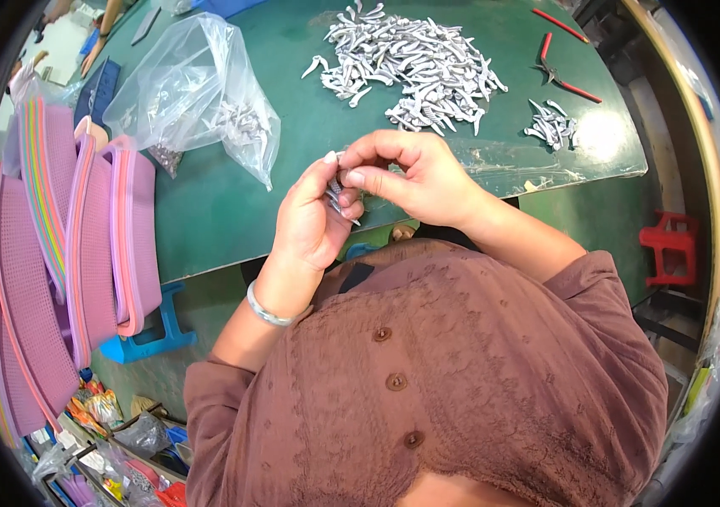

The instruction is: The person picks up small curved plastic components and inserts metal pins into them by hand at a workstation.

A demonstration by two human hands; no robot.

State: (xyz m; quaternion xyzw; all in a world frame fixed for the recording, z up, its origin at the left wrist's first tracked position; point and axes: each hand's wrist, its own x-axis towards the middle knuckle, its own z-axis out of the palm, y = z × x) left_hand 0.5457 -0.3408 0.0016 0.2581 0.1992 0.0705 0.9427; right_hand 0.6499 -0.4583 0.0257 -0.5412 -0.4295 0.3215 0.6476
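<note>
My left hand [311, 211] is curled around a few small grey pieces [336, 196], whose pointed ends stick out between the fingers. Thumb and forefinger of my right hand [406, 173] are pinched together against the left fingertips; what they grip is hidden. Just beyond my hands, a big heap of small curved grey-white pieces [415, 63] lies on the green table [309, 110]. A smaller pile of similar pieces [551, 125] sits to the right. Left of my hands rests a clear plastic bag [187, 89] with more grey pieces inside.
Red-handled pliers [550, 69] and a red stick-like tool [560, 25] lie at the far right. Pink and purple mesh baskets [94, 245] crowd the left edge. A red stool [671, 249] and a blue stool [153, 334] stand below the table. Another person's arm [102, 38] shows far left.
</note>
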